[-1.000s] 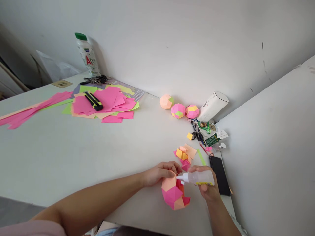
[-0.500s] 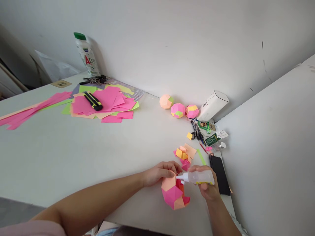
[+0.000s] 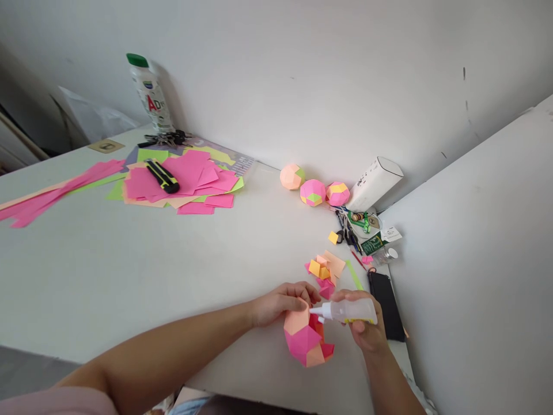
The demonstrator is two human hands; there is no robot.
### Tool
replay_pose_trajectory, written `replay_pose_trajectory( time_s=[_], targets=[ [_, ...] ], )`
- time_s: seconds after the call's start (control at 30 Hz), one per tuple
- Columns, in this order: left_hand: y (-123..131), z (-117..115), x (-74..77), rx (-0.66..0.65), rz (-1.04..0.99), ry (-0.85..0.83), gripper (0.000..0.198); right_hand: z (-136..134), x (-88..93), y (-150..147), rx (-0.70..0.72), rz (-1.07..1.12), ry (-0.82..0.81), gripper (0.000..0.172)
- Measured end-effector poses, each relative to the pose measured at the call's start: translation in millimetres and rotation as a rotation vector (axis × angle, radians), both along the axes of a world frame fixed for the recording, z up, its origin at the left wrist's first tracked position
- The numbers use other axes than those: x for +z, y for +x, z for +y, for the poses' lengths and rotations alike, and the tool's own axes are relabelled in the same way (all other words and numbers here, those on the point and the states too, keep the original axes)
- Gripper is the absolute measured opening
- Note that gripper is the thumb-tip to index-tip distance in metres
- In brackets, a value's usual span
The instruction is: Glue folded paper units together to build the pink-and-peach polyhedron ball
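Note:
My left hand grips the upper edge of a partly built paper ball, thumb on its outer side. The ball has peach and pink facets, and its right side is open with flaps sticking out. In my right hand lies a clear glue bottle, tilted on its side. Its white nozzle tip points left and meets the ball's upper rim by my left thumb; whether glue is coming out is too small to see. Small folded paper pieces in orange, peach and pink lie just beyond my hands.
Three finished paper balls sit by the wall beside a white box. Scissors and a black pouch line the right edge. At left are stacked coloured paper, a utility knife and a green-capped bottle.
Hardly anything differs. Both hands keep their hold, and the nozzle stays at the ball's rim. The whole view has shifted very slightly.

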State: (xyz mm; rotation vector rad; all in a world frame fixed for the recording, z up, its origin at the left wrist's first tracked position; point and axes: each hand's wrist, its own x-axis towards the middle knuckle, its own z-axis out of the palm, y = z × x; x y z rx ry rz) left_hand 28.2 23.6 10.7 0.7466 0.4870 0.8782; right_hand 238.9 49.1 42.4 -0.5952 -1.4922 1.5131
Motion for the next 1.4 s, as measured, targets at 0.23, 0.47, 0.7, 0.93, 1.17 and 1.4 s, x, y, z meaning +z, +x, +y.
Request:
replay_pose_trajectory(
  time_s=[0.23, 0.47, 0.7, 0.93, 1.17, 1.4],
  targets=[
    [-0.4, 0.0, -0.1, -0.001, -0.021, 0.011, 0.009, 2.4, -1.0, 0.6, -0.019, -0.014, -0.073, 0.038],
    [-0.8, -0.8, -0.8, -0.004, -0.026, 0.015, 0.009, 3.1, -3.3, 1.9, -0.024, -0.014, -0.177, 0.041],
    [-1.1, -0.3, -4.6, -0.012, -0.026, 0.023, 0.007, 2.7, -1.1, -1.0, -0.031, 0.029, -0.243, 0.041],
    [-1.5, -0.9, -3.7, -0.003, -0.014, 0.041, 0.008, 3.1, 4.7, -7.7, -0.065, 0.005, -0.304, 0.050],
    [-1.3, -0.2, -2.2, -0.007, -0.014, 0.017, 0.012, 1.8, 3.6, -4.7, -0.036, -0.042, -0.273, 0.048],
    [-0.9, -0.5, -3.7, -0.010, -0.041, -0.010, 0.009, 2.1, 2.5, -2.2, -0.056, -0.015, -0.220, 0.038]
  ],
)
